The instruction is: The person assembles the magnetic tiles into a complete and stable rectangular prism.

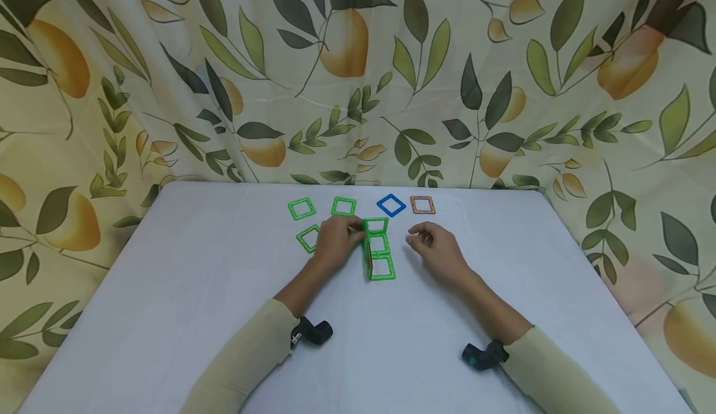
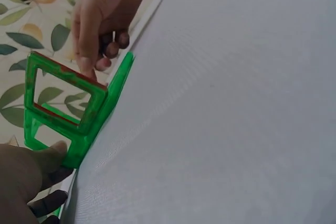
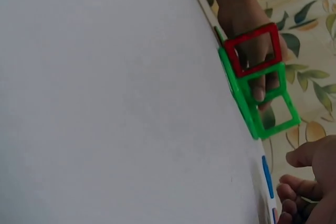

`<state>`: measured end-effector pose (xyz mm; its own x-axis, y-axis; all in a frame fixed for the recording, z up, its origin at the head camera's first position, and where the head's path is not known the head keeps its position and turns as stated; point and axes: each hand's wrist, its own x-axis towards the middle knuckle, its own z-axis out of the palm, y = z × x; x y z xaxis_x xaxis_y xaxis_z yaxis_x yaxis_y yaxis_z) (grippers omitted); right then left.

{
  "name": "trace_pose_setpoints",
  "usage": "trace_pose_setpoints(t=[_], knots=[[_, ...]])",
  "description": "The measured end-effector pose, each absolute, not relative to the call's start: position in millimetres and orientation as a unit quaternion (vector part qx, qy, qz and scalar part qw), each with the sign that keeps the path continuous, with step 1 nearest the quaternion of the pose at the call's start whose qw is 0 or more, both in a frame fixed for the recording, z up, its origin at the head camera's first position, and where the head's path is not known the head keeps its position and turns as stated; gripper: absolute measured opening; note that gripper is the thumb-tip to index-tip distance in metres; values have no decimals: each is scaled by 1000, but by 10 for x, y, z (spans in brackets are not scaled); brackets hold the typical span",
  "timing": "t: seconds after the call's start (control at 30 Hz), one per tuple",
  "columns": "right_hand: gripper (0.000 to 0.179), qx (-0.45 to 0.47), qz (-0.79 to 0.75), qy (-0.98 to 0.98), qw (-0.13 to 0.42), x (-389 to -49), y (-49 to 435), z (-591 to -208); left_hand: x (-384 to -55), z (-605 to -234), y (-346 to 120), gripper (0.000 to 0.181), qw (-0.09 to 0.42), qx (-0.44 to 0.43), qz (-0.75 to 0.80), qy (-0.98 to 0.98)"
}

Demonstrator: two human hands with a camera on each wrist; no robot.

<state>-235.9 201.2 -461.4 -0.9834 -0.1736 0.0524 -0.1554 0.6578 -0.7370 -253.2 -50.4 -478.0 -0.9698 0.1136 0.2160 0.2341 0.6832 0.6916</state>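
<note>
While I watch remotely: one contact

Green square plastic frames (image 1: 381, 255), joined with a red square frame (image 3: 252, 33), are on the white table (image 1: 168, 314); the left hand (image 1: 335, 242) touches their left side; pinching or not, I cannot tell; the right hand (image 1: 439, 249), loosely curled, is free nearby.

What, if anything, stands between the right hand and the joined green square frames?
Nothing visible does: in the head view, only bare white tablecloth shows between the right hand and the joined green square frames. The blue square frame lies farther back, outside this gap.
</note>
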Motion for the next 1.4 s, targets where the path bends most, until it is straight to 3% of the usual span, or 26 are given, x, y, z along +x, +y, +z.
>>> trace_pose_setpoints(t=[0.43, 0.8, 1.07, 1.4], knots=[[38, -7, -389, 921, -9, -2975, 2300, -4643, -2590, -4813, -534, 23, 72, -82, -411, -905], [60, -20, -334, 942, 40, -3343, 2436, -4629, -2596, -4808, -531, 22, 77, -72, -417, -903], [56, -44, -319, 944, 72, -3425, 2498, -4634, -2591, -4810, -528, 21, 88, -76, -418, -901], [54, -45, -349, 934, 53, -3393, 2528, -4680, -2592, -4813, -517, 26, 84, -66, -422, -900]])
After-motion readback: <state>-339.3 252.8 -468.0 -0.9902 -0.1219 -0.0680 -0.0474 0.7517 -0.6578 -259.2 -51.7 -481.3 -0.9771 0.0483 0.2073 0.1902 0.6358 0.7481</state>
